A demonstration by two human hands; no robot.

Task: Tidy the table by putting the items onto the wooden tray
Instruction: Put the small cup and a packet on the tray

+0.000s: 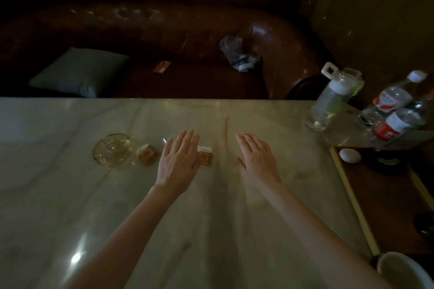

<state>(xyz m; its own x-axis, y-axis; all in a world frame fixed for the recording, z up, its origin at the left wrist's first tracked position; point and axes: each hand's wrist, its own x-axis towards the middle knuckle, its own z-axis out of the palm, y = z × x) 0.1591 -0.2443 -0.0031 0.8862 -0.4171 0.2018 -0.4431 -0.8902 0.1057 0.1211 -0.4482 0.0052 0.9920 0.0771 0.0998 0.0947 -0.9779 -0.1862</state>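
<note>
My left hand (178, 159) hovers flat over the marble table (70, 195), fingers spread, partly covering a small brown-and-white box (206, 157). A second small brown box (146, 153) lies just left of it, beside a round glass ashtray (112, 151). My right hand (257, 159) is also open and flat, a little to the right, holding nothing. The wooden tray (385, 206) sits at the table's right edge, with a white oval object (350, 155) at its far end.
A clear bottle with a white and green lid (328, 103) and two red-labelled water bottles (397, 110) stand at the far right. A white bowl rim (399, 270) shows bottom right. Behind the table is a brown leather sofa (164, 30) with a cushion (79, 73).
</note>
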